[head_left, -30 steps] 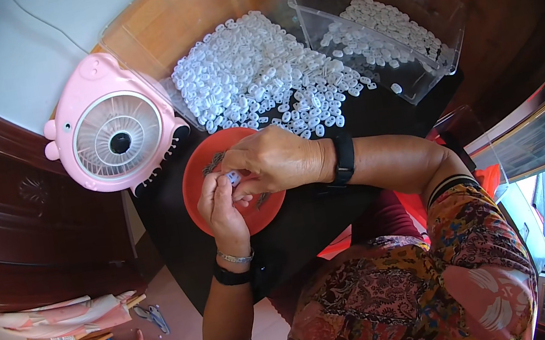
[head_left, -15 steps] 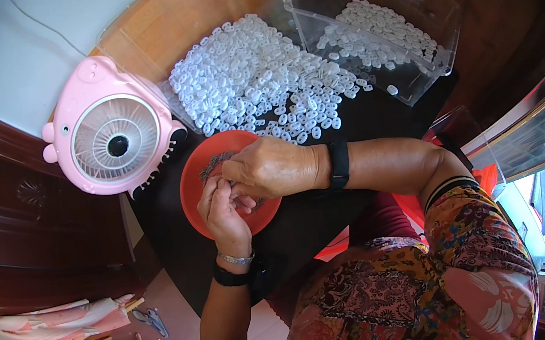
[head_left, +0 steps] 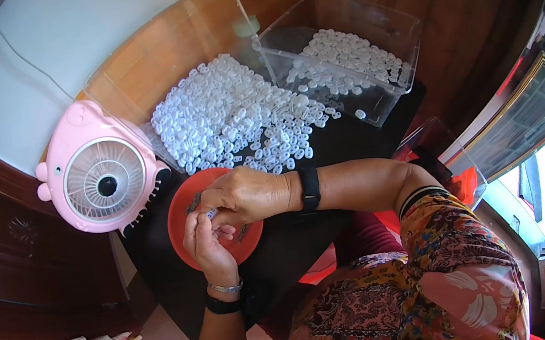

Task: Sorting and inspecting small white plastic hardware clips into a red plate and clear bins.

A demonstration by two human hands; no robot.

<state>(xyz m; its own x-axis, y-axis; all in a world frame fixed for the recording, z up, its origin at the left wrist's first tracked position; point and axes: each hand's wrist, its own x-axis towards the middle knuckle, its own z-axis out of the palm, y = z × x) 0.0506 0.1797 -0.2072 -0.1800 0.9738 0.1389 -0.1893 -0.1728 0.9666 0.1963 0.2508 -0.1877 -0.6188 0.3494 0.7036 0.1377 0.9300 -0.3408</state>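
Note:
My left hand [head_left: 210, 241] and my right hand [head_left: 242, 194] meet over a shallow red bowl [head_left: 182, 210] on the black table. Both pinch a small white part [head_left: 211, 213] between the fingertips; the part is mostly hidden by the fingers. My right wrist wears a black band [head_left: 309, 187], my left wrist a thin bracelet and a dark band. A big heap of small white plastic parts [head_left: 227, 116] lies on the table just beyond the bowl.
A pink desk fan [head_left: 101, 178] stands left of the bowl. A clear plastic box [head_left: 375, 30] holding several more white parts sits at the back right. A clear sheet leans behind the heap. Wooden panelling surrounds the table.
Both hands stay together over the red bowl, with only small finger movements. The view has shifted slightly.

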